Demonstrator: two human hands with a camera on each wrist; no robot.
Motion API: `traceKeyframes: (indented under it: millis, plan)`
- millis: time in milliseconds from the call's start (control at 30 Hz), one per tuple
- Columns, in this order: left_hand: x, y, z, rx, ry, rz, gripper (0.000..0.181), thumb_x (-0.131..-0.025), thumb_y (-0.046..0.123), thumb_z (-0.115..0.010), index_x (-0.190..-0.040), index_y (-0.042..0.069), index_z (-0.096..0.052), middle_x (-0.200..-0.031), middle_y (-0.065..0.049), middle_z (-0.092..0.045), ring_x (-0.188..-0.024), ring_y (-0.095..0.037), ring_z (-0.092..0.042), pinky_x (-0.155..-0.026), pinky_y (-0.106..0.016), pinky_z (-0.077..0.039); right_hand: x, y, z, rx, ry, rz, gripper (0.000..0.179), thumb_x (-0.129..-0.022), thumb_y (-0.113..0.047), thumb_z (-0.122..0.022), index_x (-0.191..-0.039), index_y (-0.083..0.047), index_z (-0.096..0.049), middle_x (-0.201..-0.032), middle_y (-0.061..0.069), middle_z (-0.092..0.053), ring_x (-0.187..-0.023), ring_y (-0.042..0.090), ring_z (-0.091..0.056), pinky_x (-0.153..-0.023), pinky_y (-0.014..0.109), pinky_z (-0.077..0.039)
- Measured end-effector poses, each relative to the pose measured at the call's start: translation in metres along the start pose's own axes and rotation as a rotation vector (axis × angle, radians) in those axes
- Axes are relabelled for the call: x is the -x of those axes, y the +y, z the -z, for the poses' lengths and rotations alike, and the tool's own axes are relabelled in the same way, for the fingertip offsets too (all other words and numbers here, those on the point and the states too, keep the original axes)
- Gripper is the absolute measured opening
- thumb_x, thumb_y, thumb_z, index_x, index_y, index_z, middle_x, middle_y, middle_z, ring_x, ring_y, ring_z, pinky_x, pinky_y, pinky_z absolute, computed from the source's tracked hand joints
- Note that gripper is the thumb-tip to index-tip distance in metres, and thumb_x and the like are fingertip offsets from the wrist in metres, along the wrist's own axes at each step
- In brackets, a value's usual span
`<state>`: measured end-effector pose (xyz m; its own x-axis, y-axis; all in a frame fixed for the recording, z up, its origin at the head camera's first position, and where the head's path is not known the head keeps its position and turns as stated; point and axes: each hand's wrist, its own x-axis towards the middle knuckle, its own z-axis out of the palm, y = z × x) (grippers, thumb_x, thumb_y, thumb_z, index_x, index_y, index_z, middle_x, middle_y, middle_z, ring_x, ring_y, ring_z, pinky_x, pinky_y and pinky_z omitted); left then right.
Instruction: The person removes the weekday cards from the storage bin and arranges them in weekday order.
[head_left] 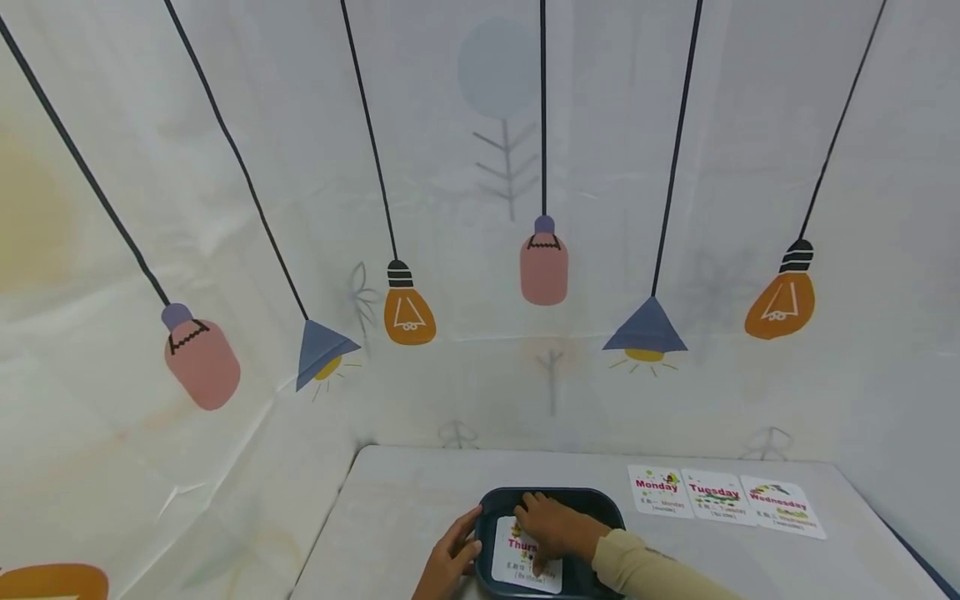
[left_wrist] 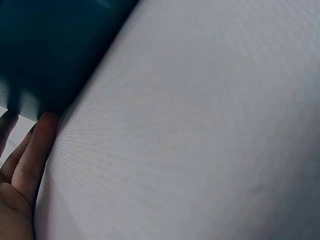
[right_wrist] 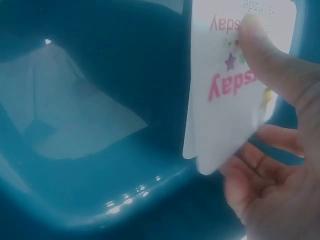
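Observation:
A dark teal tray sits on the white table, with a white card reading "Thurs…" in pink inside it. My right hand reaches over that card and grips it, thumb low on its face and fingers at its far edge. In the right wrist view the thumb presses on the printed face of the card, the other fingers are at its edge, and another card shows beneath. My left hand touches the tray's left side, its fingertips against the outer wall in the left wrist view.
To the right of the tray, a Monday card, a Tuesday card and a Wednesday card lie in a row on the table. A white curtain with printed lamps hangs behind and to the left.

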<state>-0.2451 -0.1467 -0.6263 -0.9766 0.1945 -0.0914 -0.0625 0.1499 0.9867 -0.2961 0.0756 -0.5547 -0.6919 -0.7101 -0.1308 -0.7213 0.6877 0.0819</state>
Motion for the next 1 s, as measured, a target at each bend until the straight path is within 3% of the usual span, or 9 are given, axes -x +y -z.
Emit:
traceKeyframes:
  millis: [100,200,367,467,633,867,1000]
  plan:
    - [-0.001,-0.001,0.001,-0.007,0.004,-0.001,0.050,-0.092,0.040,-0.052,-0.139,0.027,-0.041,-0.150,-0.009,-0.034,-0.132,-0.039,-0.037,-0.077,-0.033,-0.053,0.002,-0.001,0.002,0.073,0.067,0.047,0.075,-0.055,-0.060,-0.078,-0.112,-0.018,-0.053,-0.093,-0.003,-0.056,-0.078,0.009,-0.046,-0.076,0.026,-0.050]
    - [-0.001,-0.002,0.001,-0.010,0.012,0.003,0.050,-0.092,0.040,-0.053,-0.139,0.026,-0.041,-0.149,-0.008,-0.035,-0.131,-0.040,-0.039,-0.078,-0.034,-0.053,0.004,-0.001,0.003,0.072,0.078,0.045,0.076,-0.054,-0.060,-0.078,-0.113,-0.020,-0.052,-0.093,-0.003,-0.056,-0.078,0.010,-0.047,-0.077,0.028,-0.050]
    - [0.000,-0.003,0.002,-0.002,-0.005,-0.004,0.052,-0.092,0.039,-0.052,-0.140,0.023,-0.040,-0.150,-0.010,-0.034,-0.131,-0.042,-0.037,-0.078,-0.036,-0.053,0.005,0.001,0.001,-0.152,0.015,-0.023,0.078,-0.059,-0.050,-0.081,-0.122,-0.022,-0.045,-0.104,0.001,-0.052,-0.077,0.009,-0.052,-0.072,0.028,-0.052]
    - [0.000,-0.003,0.001,0.002,-0.012,-0.001,0.052,-0.092,0.040,-0.052,-0.140,0.023,-0.040,-0.150,-0.011,-0.034,-0.131,-0.041,-0.038,-0.078,-0.036,-0.053,0.008,0.006,0.000,-0.291,0.004,-0.046,0.076,-0.061,-0.045,-0.082,-0.123,-0.025,-0.043,-0.101,-0.002,-0.049,-0.071,0.005,-0.050,-0.063,0.023,-0.049]
    - [0.001,-0.005,-0.001,-0.015,0.004,0.007,0.050,-0.091,0.037,-0.055,-0.139,0.025,-0.042,-0.148,-0.017,-0.035,-0.124,-0.039,-0.048,-0.079,-0.039,-0.054,0.017,0.014,0.001,-0.428,0.038,-0.030,0.067,-0.065,-0.040,-0.081,-0.121,-0.026,-0.049,-0.089,-0.007,-0.051,-0.068,0.002,-0.046,-0.060,0.021,-0.043]
    - [-0.001,-0.003,-0.004,-0.017,0.027,-0.005,0.050,-0.090,0.033,-0.057,-0.138,0.024,-0.044,-0.146,-0.019,-0.037,-0.121,-0.037,-0.050,-0.075,-0.037,-0.055,0.023,0.028,0.001,-0.578,0.086,-0.052,0.064,-0.077,-0.032,-0.074,-0.134,-0.018,-0.050,-0.099,-0.006,-0.052,-0.077,0.000,-0.044,-0.066,0.018,-0.043]
    - [-0.001,0.000,-0.004,-0.023,0.018,-0.010,0.051,-0.090,0.035,-0.056,-0.138,0.025,-0.043,-0.146,-0.019,-0.037,-0.118,-0.032,-0.053,-0.074,-0.035,-0.055,0.026,0.033,0.004,-0.667,0.130,-0.036,0.061,-0.077,-0.034,-0.074,-0.131,-0.015,-0.052,-0.106,-0.003,-0.056,-0.079,0.000,-0.046,-0.069,0.018,-0.043]
